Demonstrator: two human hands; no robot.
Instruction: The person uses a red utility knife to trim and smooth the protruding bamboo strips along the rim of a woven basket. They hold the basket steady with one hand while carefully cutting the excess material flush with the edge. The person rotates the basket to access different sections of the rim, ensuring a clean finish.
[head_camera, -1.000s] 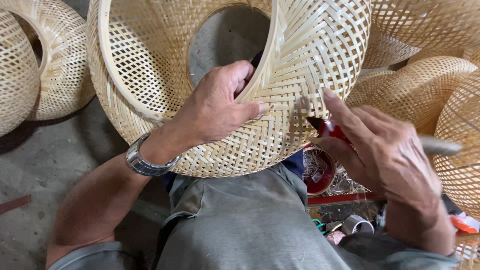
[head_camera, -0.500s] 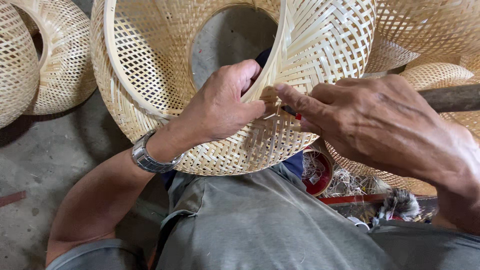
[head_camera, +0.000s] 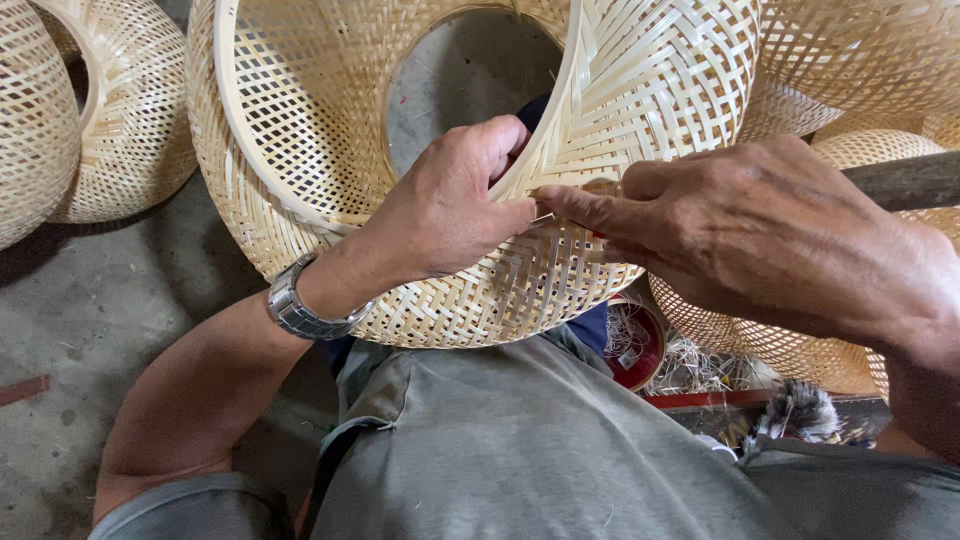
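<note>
One woven bamboo shade (head_camera: 640, 90), centre frame, on the lap. Left hand (head_camera: 450, 210) clamped on its rim. Right hand (head_camera: 760, 235) pinches a thin strip at the weave; a red tool beneath is mostly hidden. More shades (head_camera: 60, 120) cut off upper left.

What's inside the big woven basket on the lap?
The basket is empty: through the round hole in its far end you see grey floor. The left hand curls its fingers over the rim, hiding the fingertips inside.
</note>
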